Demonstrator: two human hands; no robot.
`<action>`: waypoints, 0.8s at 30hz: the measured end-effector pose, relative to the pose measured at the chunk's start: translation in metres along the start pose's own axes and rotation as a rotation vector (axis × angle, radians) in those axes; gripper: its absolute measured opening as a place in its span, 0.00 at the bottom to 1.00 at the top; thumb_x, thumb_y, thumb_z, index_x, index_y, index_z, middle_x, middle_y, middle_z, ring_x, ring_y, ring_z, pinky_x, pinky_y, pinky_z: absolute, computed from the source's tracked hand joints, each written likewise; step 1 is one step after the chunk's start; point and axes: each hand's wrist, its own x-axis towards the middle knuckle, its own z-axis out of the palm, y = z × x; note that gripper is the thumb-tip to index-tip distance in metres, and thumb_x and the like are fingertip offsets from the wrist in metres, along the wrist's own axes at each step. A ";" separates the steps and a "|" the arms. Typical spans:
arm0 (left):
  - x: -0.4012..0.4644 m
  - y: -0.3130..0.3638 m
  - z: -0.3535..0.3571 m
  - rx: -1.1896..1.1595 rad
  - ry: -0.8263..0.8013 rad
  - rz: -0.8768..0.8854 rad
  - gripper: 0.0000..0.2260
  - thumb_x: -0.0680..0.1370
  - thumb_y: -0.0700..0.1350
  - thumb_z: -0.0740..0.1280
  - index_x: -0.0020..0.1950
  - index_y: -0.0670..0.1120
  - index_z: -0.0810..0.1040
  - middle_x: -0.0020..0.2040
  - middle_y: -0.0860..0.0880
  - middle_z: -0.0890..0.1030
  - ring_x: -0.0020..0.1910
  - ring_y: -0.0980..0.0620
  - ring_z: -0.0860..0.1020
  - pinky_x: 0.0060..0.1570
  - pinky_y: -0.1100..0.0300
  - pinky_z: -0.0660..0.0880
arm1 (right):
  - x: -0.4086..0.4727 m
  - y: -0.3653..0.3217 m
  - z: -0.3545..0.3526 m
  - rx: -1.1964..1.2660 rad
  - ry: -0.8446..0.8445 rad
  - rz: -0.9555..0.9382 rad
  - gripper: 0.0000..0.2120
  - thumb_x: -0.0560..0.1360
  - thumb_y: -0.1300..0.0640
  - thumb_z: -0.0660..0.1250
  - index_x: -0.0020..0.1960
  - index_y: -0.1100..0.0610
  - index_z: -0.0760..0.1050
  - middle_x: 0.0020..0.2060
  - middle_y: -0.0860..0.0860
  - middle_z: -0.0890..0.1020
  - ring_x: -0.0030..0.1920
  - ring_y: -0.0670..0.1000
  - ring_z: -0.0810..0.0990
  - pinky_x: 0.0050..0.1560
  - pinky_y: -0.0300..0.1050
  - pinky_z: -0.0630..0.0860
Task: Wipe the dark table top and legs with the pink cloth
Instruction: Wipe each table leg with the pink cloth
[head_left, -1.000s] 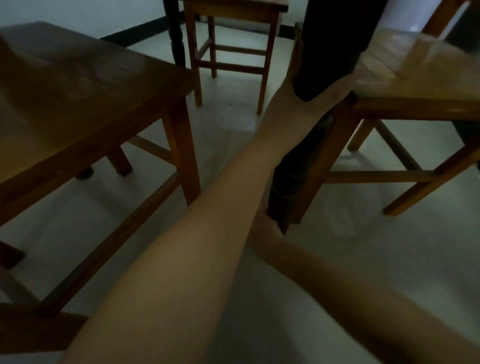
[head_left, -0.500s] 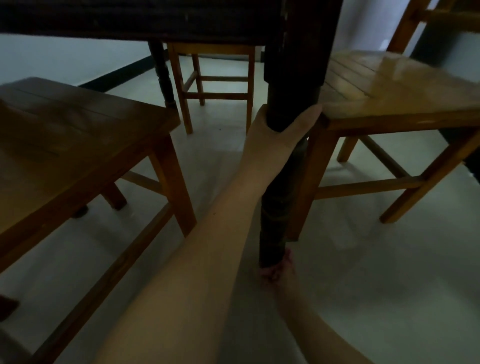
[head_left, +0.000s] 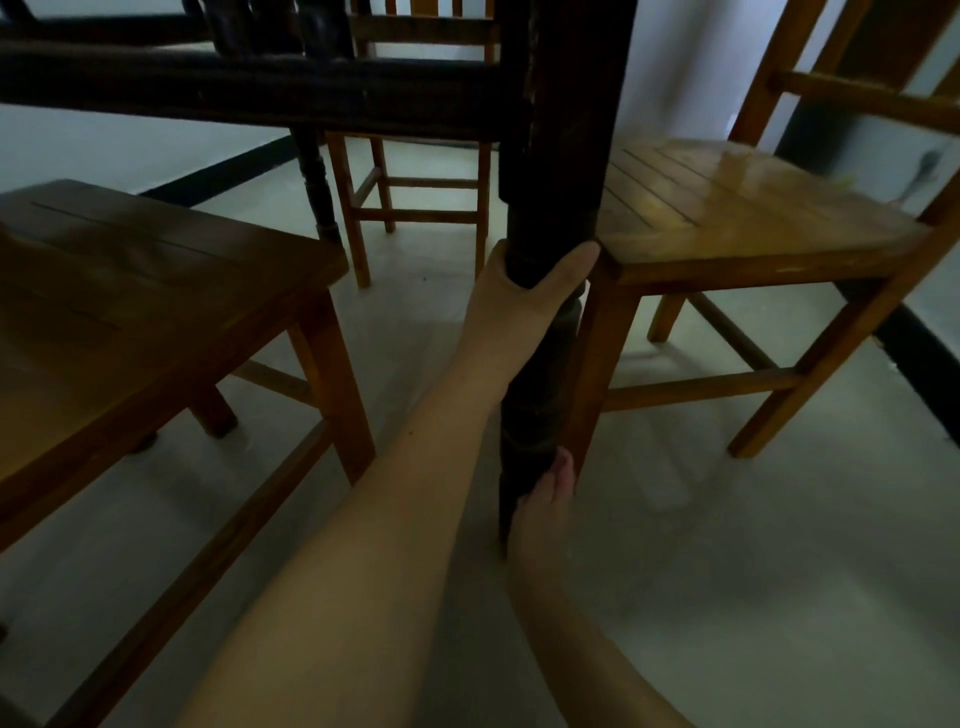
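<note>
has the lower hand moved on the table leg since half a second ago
Yes. The right hand has slid up the table leg, further from the leg's foot.

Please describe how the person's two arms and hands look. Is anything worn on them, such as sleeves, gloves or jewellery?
Both forearms are bare as far as the picture shows: no sleeves reach into view. The left hand and the right hand wear no gloves, and no watch, bracelet or ring is visible. The left forearm looks large only because it is close to the camera. The light is dim, so fine details such as nails cannot be judged.
</note>
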 end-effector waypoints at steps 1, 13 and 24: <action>0.003 -0.003 0.000 0.000 0.005 -0.008 0.27 0.74 0.56 0.65 0.69 0.49 0.63 0.64 0.52 0.71 0.57 0.58 0.67 0.46 0.69 0.63 | 0.001 -0.010 0.001 0.068 -0.013 -0.023 0.16 0.82 0.56 0.51 0.64 0.38 0.64 0.64 0.42 0.69 0.69 0.48 0.66 0.68 0.53 0.67; 0.000 0.002 0.002 0.036 0.030 -0.026 0.28 0.74 0.56 0.64 0.71 0.47 0.61 0.68 0.49 0.68 0.66 0.51 0.67 0.54 0.62 0.62 | 0.008 -0.002 -0.014 -0.187 -0.185 -0.285 0.27 0.79 0.39 0.46 0.75 0.47 0.52 0.73 0.56 0.61 0.72 0.54 0.61 0.70 0.63 0.61; 0.002 0.000 0.006 0.050 0.072 -0.014 0.26 0.74 0.56 0.66 0.68 0.48 0.65 0.51 0.59 0.71 0.49 0.62 0.70 0.40 0.74 0.63 | 0.057 -0.115 0.002 0.127 -0.392 -0.124 0.18 0.81 0.44 0.51 0.61 0.50 0.74 0.54 0.47 0.81 0.57 0.45 0.78 0.56 0.37 0.74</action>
